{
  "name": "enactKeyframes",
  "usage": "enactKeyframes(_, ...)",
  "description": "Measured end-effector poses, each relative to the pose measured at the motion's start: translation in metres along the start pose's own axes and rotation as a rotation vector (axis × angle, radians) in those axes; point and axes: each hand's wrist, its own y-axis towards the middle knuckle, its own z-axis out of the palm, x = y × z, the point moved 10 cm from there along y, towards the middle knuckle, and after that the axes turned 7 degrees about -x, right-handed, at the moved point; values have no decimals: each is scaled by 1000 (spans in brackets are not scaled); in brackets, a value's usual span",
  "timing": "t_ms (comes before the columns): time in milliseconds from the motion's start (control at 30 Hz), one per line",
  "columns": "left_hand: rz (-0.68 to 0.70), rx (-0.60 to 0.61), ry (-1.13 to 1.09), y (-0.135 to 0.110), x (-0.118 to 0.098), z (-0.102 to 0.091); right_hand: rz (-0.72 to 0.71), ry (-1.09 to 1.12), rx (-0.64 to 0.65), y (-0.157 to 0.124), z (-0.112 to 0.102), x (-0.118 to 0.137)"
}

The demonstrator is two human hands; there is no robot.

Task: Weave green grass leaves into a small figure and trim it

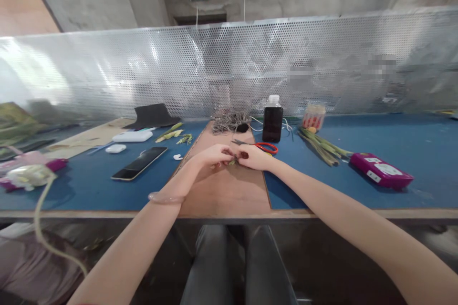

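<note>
My left hand [215,154] and my right hand [253,157] meet over the brown board [223,195], fingers pinched close together. A small greenish plant piece [232,162] shows between and just below the fingertips; its exact shape is too small to make out. Just beyond my right hand lie scissors [267,147] with red handles, blades pointing left. At the board's far end is a tangled bundle of grey string [229,123], with a small black lump [242,127] at its front edge.
A dark bottle [272,124] with a white cap stands behind the scissors. To the right are a stalk bundle [320,147], a jar [314,115] and a magenta pack [381,170]. On the left lie a phone [140,164], a white case [116,148] and husk-like leaves [170,133].
</note>
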Motion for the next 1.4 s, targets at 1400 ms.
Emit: enactKeyframes(1400,106,-49,54,-11,-23,-2,-25,-9,11,1,2,-1)
